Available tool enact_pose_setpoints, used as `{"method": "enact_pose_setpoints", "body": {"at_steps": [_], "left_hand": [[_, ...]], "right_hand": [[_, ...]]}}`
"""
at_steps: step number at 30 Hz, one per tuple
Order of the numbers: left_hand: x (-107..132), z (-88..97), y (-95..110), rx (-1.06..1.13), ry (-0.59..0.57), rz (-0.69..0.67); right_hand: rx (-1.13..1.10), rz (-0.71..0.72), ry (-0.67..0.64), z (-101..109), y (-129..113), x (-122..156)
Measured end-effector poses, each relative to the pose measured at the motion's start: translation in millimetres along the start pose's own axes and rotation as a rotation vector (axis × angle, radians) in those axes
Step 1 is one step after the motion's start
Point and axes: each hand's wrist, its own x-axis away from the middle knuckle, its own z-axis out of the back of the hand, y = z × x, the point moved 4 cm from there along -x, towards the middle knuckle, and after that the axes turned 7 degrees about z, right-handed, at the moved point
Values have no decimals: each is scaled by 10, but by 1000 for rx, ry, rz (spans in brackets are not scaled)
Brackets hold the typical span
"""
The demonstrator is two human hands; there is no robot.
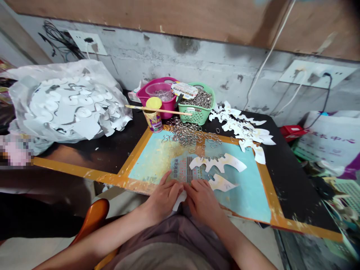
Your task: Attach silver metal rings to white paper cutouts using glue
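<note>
My left hand and my right hand meet at the near edge of a blue board with an orange rim. Both sets of fingers are curled together round a small white paper piece held between them. Just beyond my right hand lie two white bat-shaped cutouts, the larger and a smaller one. A pile of small metal rings is spread on the far part of the board.
A green basket of rings, a pink basket and a cup with a brush across it stand behind. More white cutouts lie right; a plastic bag of cutouts sits left. An orange chair back is near left.
</note>
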Motion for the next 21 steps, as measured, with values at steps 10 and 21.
{"method": "enact_pose_setpoints", "body": {"at_steps": [10, 21], "left_hand": [[33, -57, 13, -76, -41, -28], [184, 69, 121, -39, -154, -82]], "right_hand": [[33, -61, 29, -85, 5, 4], [-115, 68, -5, 54, -51, 225]]}}
